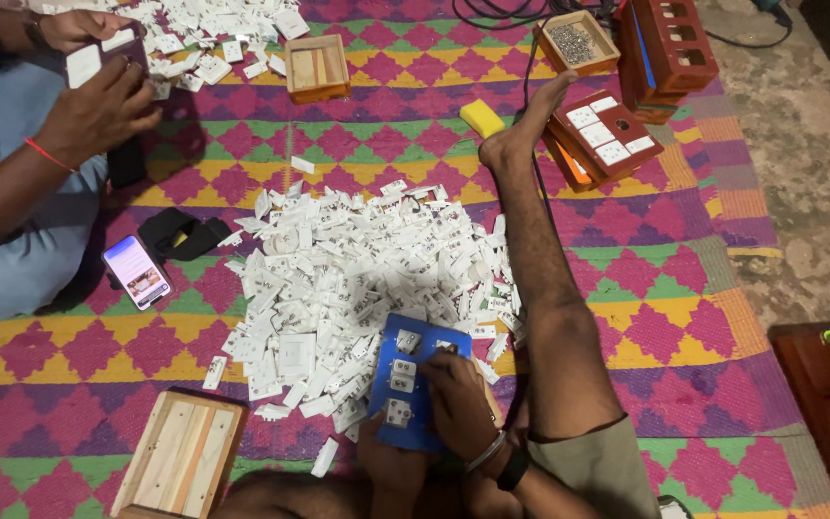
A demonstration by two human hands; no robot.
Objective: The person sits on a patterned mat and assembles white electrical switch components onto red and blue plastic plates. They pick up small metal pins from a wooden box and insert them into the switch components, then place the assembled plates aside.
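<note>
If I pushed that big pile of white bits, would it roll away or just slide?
Probably slide and scatter. The white pile is loose, flat little plastic pieces, so nothing looks apt to roll. They seem light; a push would likely spread them over the woven mat. Some already lie against the blue panel and the outstretched leg.

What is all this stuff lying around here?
switch parts: heap, white, mat centre; second heap top left
board: one, blue, held near the bottom
mat: one, pink, green and yellow, under everything
wooden boxes: three; empty top, with screws top right, upturned bottom left
red boards: stack, right of the foot; more top right
sponge: one, yellow, by the foot
phone: one, lit, left
co-worker: one, blue clothes, left, holding a panel
leg: own, stretched over the mat
left hand: under the board
right hand: on the board
</note>
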